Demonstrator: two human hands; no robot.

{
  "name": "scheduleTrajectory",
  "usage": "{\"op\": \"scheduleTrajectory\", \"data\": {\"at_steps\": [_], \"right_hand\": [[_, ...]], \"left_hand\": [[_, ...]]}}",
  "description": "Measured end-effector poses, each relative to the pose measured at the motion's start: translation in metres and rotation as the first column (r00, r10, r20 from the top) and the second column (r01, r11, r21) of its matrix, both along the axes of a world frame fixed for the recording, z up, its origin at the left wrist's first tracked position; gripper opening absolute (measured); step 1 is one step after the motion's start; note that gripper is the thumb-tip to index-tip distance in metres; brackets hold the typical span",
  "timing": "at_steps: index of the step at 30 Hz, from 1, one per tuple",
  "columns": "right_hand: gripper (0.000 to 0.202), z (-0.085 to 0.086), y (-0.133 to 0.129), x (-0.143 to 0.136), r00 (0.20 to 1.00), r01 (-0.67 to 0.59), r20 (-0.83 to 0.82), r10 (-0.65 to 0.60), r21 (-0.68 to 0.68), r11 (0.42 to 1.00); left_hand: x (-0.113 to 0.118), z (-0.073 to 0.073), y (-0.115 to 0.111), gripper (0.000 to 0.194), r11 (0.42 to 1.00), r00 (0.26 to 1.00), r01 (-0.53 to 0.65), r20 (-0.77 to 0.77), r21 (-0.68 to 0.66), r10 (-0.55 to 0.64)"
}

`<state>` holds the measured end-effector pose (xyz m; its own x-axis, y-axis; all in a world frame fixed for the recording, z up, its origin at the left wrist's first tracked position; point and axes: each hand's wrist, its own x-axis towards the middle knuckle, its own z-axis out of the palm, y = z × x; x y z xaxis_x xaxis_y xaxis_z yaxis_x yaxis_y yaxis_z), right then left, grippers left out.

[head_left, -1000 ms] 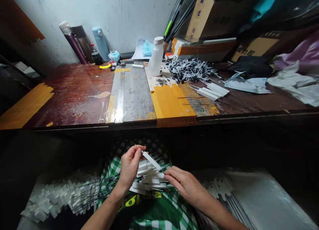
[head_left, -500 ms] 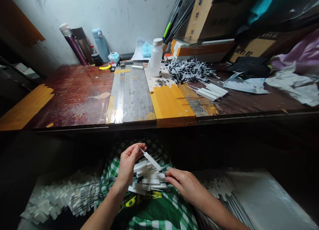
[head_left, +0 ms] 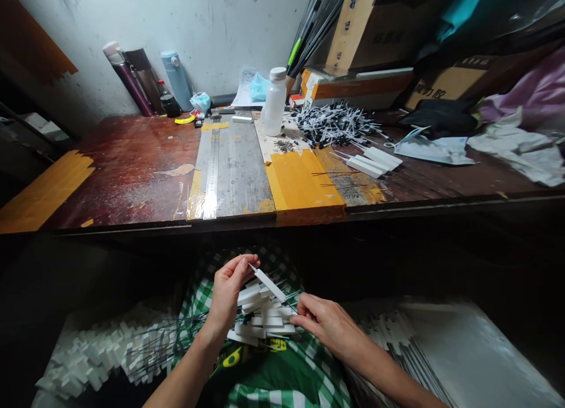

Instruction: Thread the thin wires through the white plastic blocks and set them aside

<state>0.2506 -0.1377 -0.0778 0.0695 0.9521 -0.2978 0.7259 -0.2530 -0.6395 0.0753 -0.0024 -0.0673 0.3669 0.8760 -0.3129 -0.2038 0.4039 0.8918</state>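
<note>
My left hand (head_left: 228,289) is closed in a pinch on the thin pale tip of a white block-shaped stick (head_left: 269,285), which slants down to the right above my lap. At its lower end a thin dark rod sticks out, and my right hand (head_left: 321,318) closes its thumb and fingertips around that end. Several similar white sticks (head_left: 249,330) with thin dark rods lie heaped beneath on a green checked cloth (head_left: 291,375) over my lap. The exact fingertip contact on the right is small and partly hidden.
Heaps of white sticks lie at lower left (head_left: 83,355) and lower right (head_left: 388,328). On the table ahead are a steel ruler (head_left: 212,178), a white bottle (head_left: 276,105), a pile of black-and-white thin pieces (head_left: 335,125), white blocks (head_left: 366,165) and a face mask (head_left: 435,149).
My right hand has slid slightly right, away from the stick's lower end, so more dark rod shows between them. My left hand stays nearly still on the tip.
</note>
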Motion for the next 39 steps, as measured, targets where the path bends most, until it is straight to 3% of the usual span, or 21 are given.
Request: {"op": "scheduleTrajectory", "data": {"at_steps": [15,22,26,30,39], "right_hand": [[0.025,-0.006,0.0,0.002,0.998,-0.007,0.058,0.007,-0.004,1.0],[0.023,-0.013,-0.004,-0.003,0.95,-0.055,0.312,0.018,0.113,0.992],[0.02,-0.019,-0.008,-0.007,0.912,-0.069,0.409,-0.024,0.212,0.975],[0.02,-0.012,-0.008,-0.01,0.939,-0.055,0.344,-0.018,0.2,0.978],[0.029,0.016,-0.004,-0.01,0.993,-0.115,-0.016,0.116,0.073,0.991]], "left_hand": [[0.001,-0.002,-0.002,0.033,1.0,1.0,0.017,-0.003,0.001,-0.017],[0.001,-0.004,-0.001,0.033,1.0,1.0,0.017,0.001,-0.007,-0.017],[0.002,-0.002,-0.002,0.034,0.999,0.996,0.046,-0.072,-0.012,-0.047],[0.002,-0.001,-0.002,0.038,0.998,0.992,0.046,-0.119,-0.035,-0.05],[0.002,-0.001,-0.002,0.033,0.998,0.995,0.069,-0.077,0.008,-0.069]]}}
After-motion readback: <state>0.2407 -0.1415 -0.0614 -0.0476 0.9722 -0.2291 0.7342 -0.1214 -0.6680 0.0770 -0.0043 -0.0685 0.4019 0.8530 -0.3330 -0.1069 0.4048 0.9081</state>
